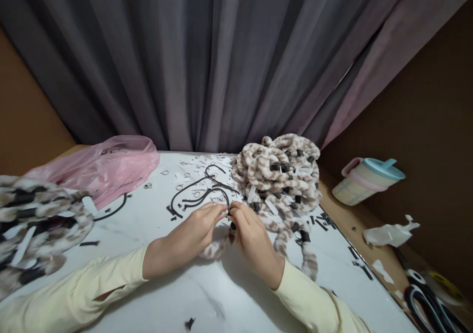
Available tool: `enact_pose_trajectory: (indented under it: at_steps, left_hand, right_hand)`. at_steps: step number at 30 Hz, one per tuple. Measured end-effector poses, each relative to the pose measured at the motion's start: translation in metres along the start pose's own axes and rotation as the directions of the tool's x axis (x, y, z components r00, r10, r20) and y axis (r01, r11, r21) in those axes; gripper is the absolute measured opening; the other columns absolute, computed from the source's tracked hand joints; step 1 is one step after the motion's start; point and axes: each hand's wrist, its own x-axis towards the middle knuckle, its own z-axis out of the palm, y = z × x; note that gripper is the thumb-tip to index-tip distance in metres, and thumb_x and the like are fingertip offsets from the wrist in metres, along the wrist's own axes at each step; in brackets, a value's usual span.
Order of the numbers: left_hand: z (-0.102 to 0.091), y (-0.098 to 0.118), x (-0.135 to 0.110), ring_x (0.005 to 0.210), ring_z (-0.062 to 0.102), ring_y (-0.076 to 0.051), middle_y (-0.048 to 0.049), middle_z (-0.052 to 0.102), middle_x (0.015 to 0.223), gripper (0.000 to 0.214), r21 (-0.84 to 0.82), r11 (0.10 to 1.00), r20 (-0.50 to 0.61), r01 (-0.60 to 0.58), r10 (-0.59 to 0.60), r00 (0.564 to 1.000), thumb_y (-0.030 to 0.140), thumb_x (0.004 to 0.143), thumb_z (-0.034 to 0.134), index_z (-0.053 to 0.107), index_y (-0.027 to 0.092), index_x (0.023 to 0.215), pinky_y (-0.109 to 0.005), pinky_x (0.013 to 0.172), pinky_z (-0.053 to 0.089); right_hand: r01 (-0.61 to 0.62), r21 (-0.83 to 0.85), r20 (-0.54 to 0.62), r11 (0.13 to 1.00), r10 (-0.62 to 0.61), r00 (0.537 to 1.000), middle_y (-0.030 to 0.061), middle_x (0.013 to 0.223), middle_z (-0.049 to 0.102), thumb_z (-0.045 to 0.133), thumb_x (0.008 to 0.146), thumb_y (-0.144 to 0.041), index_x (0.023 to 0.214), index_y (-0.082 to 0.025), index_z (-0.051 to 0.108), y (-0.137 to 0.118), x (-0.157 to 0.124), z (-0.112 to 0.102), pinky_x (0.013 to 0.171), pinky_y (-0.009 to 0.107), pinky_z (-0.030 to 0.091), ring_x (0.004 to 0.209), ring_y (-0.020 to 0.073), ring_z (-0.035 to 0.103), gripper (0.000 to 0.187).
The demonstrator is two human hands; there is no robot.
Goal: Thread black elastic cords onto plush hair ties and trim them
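Observation:
My left hand (197,229) and my right hand (251,229) meet fingertip to fingertip over the white table. Both are closed in a pinch. A small dark piece shows between the fingertips, too hidden to make out fully. Below them hangs a fuzzy brown-and-white plush strap (218,247), its dark end near my right fingers. Just beyond the fingertips lie black cords (181,190), one reaching close to my fingers. Small metal rings (196,194) are scattered around the cords.
A heap of plush straps (281,170) with black bands and white tags lies at the right. More plush straps (33,224) and a pink plastic bag (125,165) are on the left. A lidded cup (369,180), crumpled white packet (388,234) and scissors (421,298) stand beyond the right edge.

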Motion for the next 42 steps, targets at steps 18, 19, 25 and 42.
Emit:
enact_pose_trajectory:
  at_steps: [18, 19, 25, 42]
  left_hand:
    - [0.008, -0.006, 0.002, 0.079, 0.057, -0.016, -0.0058, 0.060, 0.088, 0.025, -0.028, 0.999, 0.005, 0.023, -0.023, 1.000, 0.014, 0.093, 0.031, 0.055, 0.015, 0.095, -0.028, 0.071, 0.045]
    - [0.007, -0.005, 0.003, 0.077, 0.057, -0.015, -0.0049, 0.060, 0.086, 0.025, -0.051, 0.997, 0.016, 0.050, -0.049, 0.999, 0.015, 0.093, 0.031, 0.055, 0.015, 0.092, -0.027, 0.070, 0.045]
    - [0.006, 0.002, 0.004, 0.066, 0.055, -0.013, -0.0003, 0.058, 0.075, 0.020, -0.091, 0.978, 0.016, 0.189, -0.188, 0.982, 0.026, 0.093, 0.039, 0.054, 0.015, 0.084, -0.025, 0.061, 0.041]
    - [0.006, 0.012, -0.006, 0.061, 0.050, -0.017, -0.0105, 0.059, 0.072, 0.020, 0.386, 0.726, 0.035, -0.569, 0.605, 0.795, 0.003, 0.087, 0.036, 0.051, 0.003, 0.101, -0.031, 0.055, 0.047]
  right_hand:
    - [-0.368, 0.376, 0.201, 0.850, 0.313, 0.928, -0.0023, 0.058, 0.046, 0.041, 0.091, -0.024, 0.073, -0.013, 0.047, 0.011, 0.011, -0.005, 0.051, 0.017, 0.027, 0.051, 0.0067, 0.040, 0.022]
    - [-0.378, 0.384, 0.212, 0.842, 0.319, 0.924, -0.0022, 0.058, 0.045, 0.040, 0.091, -0.025, 0.072, -0.013, 0.046, 0.012, 0.011, -0.006, 0.051, 0.017, 0.027, 0.051, 0.0069, 0.039, 0.023]
    - [-0.471, 0.465, 0.282, 0.749, 0.379, 0.881, -0.0009, 0.060, 0.045, 0.042, 0.089, -0.031, 0.072, -0.013, 0.045, 0.011, 0.013, -0.009, 0.053, 0.020, 0.026, 0.054, 0.0083, 0.037, 0.024]
    - [-0.886, 0.462, 0.876, 0.032, 0.141, 0.462, 0.0043, 0.073, 0.060, 0.081, 0.053, -0.035, 0.082, -0.006, 0.060, 0.038, 0.028, -0.038, 0.060, 0.017, 0.041, 0.064, 0.0076, 0.054, 0.046]
